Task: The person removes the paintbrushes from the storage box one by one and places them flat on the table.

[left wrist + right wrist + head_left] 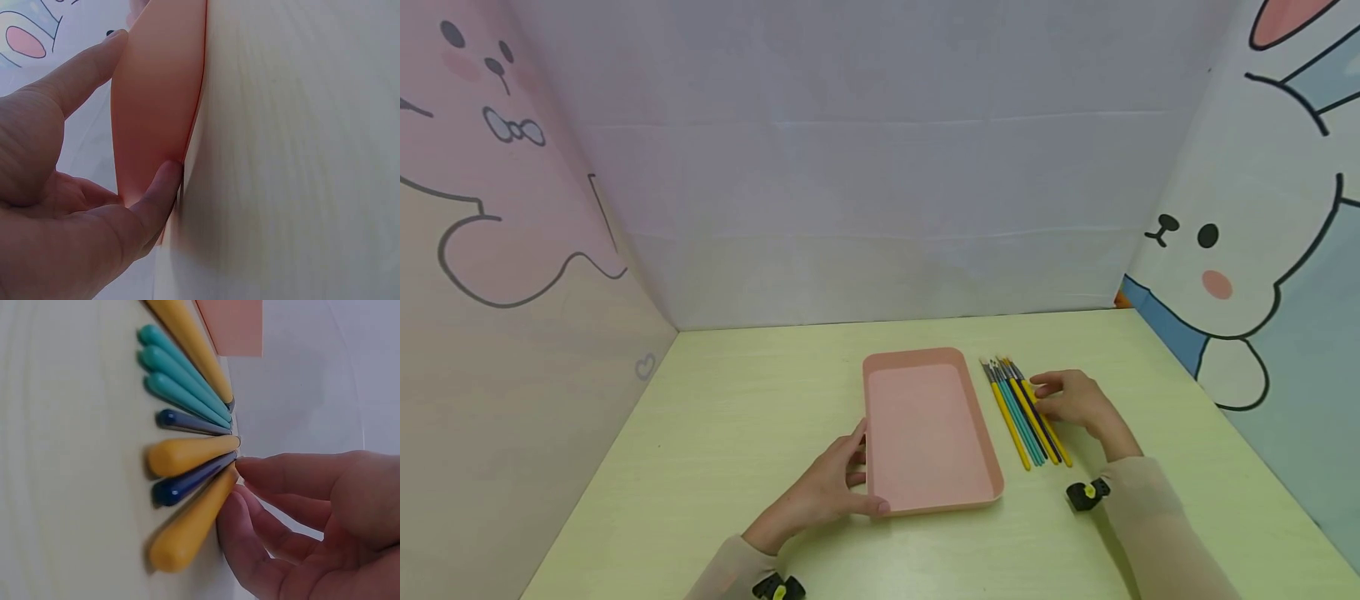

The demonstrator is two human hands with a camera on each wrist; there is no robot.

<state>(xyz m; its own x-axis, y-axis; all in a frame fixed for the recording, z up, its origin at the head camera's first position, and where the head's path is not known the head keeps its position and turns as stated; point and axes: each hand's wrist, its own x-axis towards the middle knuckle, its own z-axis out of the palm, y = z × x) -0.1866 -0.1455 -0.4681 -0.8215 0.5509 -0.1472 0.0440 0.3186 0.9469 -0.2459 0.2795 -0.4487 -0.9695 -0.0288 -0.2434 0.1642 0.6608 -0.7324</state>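
A shallow pink tray [925, 433] lies on the table. My left hand [831, 483] holds it at the near left corner, thumb at the near edge and fingers along the left side. In the left wrist view, fingertips [165, 172] press on the tray's pink wall [156, 87]. To the tray's right lie several paintbrushes side by side, teal [1018, 417], dark blue [165, 491] and yellow, bristles pointing away. My right hand [1075, 404] is at the rightmost yellow paintbrush [187, 540], pinching it between its fingertips partway along the handle.
The pale yellow-green table [760, 392] is bounded by a white sheet [880, 208] behind. Printed cartoon panels stand at the left [512, 400] and right [1240, 250]. A black wrist device [1086, 494] sits at the right cuff.
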